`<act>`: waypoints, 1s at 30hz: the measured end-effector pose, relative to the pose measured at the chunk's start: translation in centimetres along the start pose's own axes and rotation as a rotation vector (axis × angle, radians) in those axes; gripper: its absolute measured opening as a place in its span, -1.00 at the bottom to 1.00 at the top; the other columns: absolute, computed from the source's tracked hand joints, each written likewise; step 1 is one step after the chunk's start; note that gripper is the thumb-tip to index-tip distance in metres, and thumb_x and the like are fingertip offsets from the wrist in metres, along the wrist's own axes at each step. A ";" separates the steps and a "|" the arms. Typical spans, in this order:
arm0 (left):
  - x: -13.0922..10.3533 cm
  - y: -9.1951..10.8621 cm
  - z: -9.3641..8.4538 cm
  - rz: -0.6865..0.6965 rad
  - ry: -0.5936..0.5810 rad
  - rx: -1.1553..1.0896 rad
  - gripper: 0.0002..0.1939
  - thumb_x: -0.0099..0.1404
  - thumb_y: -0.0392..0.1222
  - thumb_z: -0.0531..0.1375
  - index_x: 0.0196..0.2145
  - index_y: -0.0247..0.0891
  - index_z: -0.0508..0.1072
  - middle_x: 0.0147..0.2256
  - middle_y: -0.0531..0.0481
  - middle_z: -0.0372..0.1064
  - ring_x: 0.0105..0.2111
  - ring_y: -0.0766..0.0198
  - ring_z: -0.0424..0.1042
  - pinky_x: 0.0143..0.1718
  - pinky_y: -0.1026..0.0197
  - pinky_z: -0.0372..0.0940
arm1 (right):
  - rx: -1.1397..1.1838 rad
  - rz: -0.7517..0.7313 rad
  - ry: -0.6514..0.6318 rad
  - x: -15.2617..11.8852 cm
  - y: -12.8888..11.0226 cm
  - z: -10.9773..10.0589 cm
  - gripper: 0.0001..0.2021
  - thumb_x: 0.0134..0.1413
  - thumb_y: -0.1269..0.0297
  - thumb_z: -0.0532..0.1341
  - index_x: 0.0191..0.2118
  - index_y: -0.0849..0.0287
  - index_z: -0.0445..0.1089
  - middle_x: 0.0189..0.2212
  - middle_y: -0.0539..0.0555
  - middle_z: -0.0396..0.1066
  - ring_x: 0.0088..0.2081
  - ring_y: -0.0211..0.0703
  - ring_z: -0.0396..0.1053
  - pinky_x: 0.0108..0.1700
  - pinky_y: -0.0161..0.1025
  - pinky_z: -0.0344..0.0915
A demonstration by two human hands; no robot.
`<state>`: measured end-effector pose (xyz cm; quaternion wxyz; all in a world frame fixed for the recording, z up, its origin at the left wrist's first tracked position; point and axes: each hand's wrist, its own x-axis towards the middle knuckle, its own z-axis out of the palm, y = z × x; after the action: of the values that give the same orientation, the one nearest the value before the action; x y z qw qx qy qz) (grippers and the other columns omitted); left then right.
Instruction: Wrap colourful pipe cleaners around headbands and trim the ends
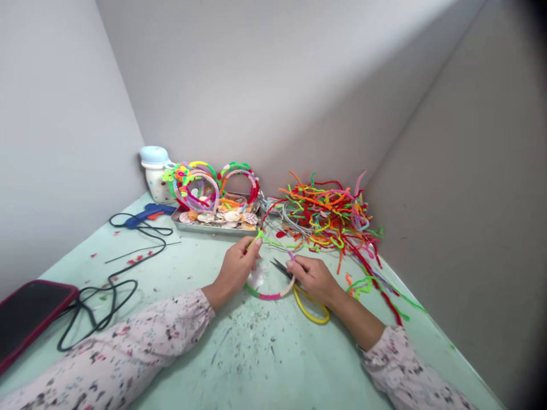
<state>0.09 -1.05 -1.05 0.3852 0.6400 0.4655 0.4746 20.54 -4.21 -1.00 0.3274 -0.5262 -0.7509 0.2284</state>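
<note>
A ring wrapped in coloured pipe cleaners (270, 296) hangs between my two hands, its green, pink and cream curve toward me. My left hand (236, 266) pinches its left side, where a bright green pipe cleaner tip (260, 233) sticks up past the fingers. On the opposite side, my right hand (311, 275) is closed on the ring, with a purple tip (291, 256) showing above the thumb. Scissors with yellow handles (313, 316) lie under the right hand, their dark blades pointing left. A white shell-like piece (256, 278) shows inside the ring.
Behind stands a metal tray (213, 229) of shells, with several finished rings (200, 193) on it. A tangled pile of pipe cleaners (325, 208) is at back right. At left are a blue glue gun (149, 214), its black cord (113, 279), a phone (32, 316) and a lidded cup (156, 176).
</note>
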 end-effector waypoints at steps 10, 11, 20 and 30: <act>0.2 -0.2 -0.1 -0.006 -0.015 0.012 -0.70 0.27 -0.01 0.03 -0.36 -0.26 0.43 -0.61 0.10 0.30 -0.57 0.32 0.29 -0.47 0.30 0.13 | -0.038 -0.087 0.016 -0.2 0.0 -0.3 -0.56 0.26 0.12 -0.06 -0.56 0.15 0.34 -0.56 0.01 0.32 -0.46 -0.20 0.27 -0.34 -0.27 0.13; 0.2 -0.3 0.0 -0.007 -0.033 0.026 -0.72 0.26 -0.04 0.05 -0.35 -0.25 0.45 -0.60 0.10 0.30 -0.55 0.31 0.29 -0.47 0.30 0.14 | -0.037 -0.063 0.057 -0.1 0.1 -0.4 -0.57 0.26 0.12 -0.07 -0.54 0.15 0.34 -0.55 0.01 0.34 -0.45 -0.19 0.28 -0.33 -0.26 0.14; 0.6 -1.4 0.2 0.018 -0.072 0.122 -0.73 0.21 -0.09 0.08 -0.34 -0.26 0.52 -0.36 -0.03 0.42 -0.46 0.29 0.34 -0.41 0.28 0.21 | -0.412 -0.047 0.159 5.6 2.7 -0.9 -0.79 0.11 0.27 0.10 -0.23 0.11 0.48 -0.29 0.10 0.40 -0.33 -0.16 0.35 -0.26 -0.25 0.22; 0.4 -0.7 0.3 0.045 -0.098 0.159 -0.73 0.23 -0.08 0.07 -0.36 -0.24 0.52 -0.40 -0.03 0.37 -0.39 0.24 0.32 -0.37 0.27 0.20 | -0.458 -0.236 0.096 6.9 5.2 0.2 -0.75 0.15 0.32 0.08 -0.20 0.13 0.52 -0.20 0.14 0.44 -0.14 -0.08 0.37 -0.07 -0.16 0.29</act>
<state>0.27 -0.44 -1.71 0.3447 0.7015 0.4676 0.4127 22.13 4.07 -3.00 0.2594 -0.5055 -0.8229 -0.0124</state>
